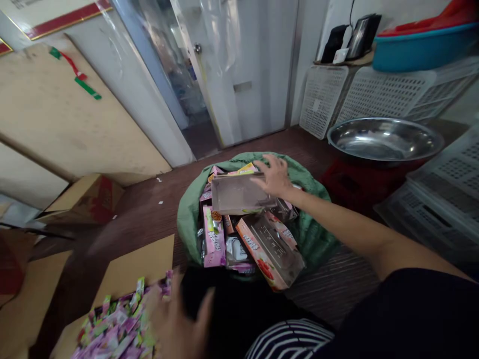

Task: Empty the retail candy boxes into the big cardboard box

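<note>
My right hand is over the right end of an open, empty-looking display box, its fingers apart at the box's edge. That box lies on a heap of packaging in a green woven sack. Nearer me in the sack are a box with red fruit printed on it and a pink printed box. My left hand, blurred, has its fingers spread over an open cardboard carton. Many small pink, purple and green wrapped packets fill the carton.
At the right, a steel basin stands before white plastic crates. A blue tub and a kettle sit on top. More cardboard boxes are at the left. A white door is ahead.
</note>
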Demonstrator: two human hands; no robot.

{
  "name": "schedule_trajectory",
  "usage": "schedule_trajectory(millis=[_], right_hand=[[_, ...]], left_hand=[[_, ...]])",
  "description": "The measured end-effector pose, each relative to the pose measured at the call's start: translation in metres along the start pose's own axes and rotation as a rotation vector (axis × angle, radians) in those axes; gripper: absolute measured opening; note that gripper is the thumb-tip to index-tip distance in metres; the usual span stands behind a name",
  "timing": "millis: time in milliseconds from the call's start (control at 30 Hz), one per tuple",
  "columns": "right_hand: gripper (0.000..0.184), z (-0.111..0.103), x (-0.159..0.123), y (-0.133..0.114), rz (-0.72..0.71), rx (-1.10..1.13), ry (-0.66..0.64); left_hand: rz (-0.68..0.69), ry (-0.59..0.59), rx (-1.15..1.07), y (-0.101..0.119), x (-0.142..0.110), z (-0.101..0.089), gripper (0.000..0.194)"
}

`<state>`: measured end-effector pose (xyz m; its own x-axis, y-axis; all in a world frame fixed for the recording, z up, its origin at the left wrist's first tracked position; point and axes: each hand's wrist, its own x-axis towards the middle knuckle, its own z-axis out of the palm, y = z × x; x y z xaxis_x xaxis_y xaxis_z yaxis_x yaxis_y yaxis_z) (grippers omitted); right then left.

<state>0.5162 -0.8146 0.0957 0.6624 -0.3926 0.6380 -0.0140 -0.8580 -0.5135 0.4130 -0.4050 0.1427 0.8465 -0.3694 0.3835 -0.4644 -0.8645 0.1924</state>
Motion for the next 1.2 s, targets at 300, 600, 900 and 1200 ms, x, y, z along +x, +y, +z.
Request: schedule_trajectory(millis=[300, 600, 900, 1200], right_hand=[[0.083, 0.061, 0.023, -0.035, -0.284, -0.38, -0.368], [0.069, 0.145, 0.051, 0.018, -0.2, -0.409, -0.636], [0.079, 0.216, 0.003, 0.087, -0.185, -0.359, -0.585], [0.07, 0.256, -0.017, 0.116, -0.092, -0.242, -0.598]], left_hand=[[0.548, -0.482, 0.169, 0.097, 0.068, 0.178, 0.094], [0.433, -0.504, 0.231, 0.041, 0.127, 0.236, 0.104], [0.31, -0.746, 0.148, 0.029, 0.145, 0.291, 0.086], [0.368, -0.754, 0.17, 0.029, 0.138, 0.304, 0.084]])
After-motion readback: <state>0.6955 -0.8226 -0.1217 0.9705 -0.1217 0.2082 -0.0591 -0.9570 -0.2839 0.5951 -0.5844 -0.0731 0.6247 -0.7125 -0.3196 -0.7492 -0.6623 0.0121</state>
